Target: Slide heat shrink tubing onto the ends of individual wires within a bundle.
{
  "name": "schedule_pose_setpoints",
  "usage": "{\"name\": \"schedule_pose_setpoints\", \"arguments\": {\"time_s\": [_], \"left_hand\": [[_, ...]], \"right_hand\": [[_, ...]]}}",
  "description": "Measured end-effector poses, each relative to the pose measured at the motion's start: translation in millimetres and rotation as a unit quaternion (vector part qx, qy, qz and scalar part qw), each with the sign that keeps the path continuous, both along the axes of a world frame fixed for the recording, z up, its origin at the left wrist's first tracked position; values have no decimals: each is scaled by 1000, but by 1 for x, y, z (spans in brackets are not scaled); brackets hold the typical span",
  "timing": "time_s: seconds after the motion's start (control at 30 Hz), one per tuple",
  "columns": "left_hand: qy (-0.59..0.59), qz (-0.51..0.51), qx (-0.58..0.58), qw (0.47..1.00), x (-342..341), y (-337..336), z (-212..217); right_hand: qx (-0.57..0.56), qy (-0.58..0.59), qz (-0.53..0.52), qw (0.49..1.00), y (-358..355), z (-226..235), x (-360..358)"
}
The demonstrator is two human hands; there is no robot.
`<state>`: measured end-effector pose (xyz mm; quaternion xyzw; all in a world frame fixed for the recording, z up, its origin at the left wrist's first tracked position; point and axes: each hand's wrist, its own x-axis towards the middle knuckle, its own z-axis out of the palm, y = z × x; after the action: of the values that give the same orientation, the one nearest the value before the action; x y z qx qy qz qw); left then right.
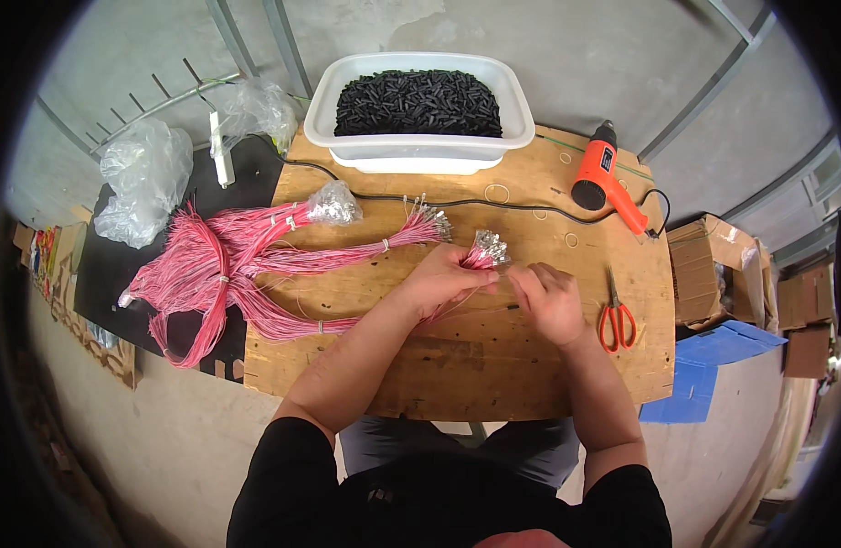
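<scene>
My left hand (435, 279) is wrapped round one bundle of pink wires, just below its pale, shiny ends (489, 247). Close to its right, my right hand (552, 303) has its fingers curled together beside the bundle. A thin, clear-looking strip or loop seems to run between the two hands, too small to name. The held wires trail left under my left forearm toward a large heap of pink wires (192, 260). Another tied wire bundle (384, 243) lies behind my left hand, its metal ends fanned out. Clear plastic wraps the ends of a third bundle (333, 205).
At the back stands a white tub (420, 153) of short black tubes. An orange heat gun (608, 173) with a black cord lies back right, and orange-handled scissors (616, 320) below it. Rubber bands (497, 193) dot the wooden table (493, 374). Plastic bags (144, 183) sit left.
</scene>
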<state>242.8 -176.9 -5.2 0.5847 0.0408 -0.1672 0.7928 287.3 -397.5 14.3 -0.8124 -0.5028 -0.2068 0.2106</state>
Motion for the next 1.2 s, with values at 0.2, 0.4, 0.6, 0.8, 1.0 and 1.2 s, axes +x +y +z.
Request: {"name": "schedule_pose_setpoints", "arguments": {"time_s": [0.2,0.4,0.6,0.8,1.0,1.2], "left_hand": [[-14,32,23,999,1,2,0],[-110,84,83,987,1,-5,-12],[-63,71,99,991,0,-4,-3],[-50,69,106,991,0,-3,-3],[-30,78,77,994,1,-5,-5],[-23,70,82,994,2,-3,-9]], "right_hand": [[275,488,-56,827,10,-16,-6],[213,512,-29,832,20,-16,0],[460,780,1,424,-2,-13,23],[484,795,53,362,-16,-18,29],[461,791,64,397,-11,-23,26],[462,787,68,404,-10,-28,25]]}}
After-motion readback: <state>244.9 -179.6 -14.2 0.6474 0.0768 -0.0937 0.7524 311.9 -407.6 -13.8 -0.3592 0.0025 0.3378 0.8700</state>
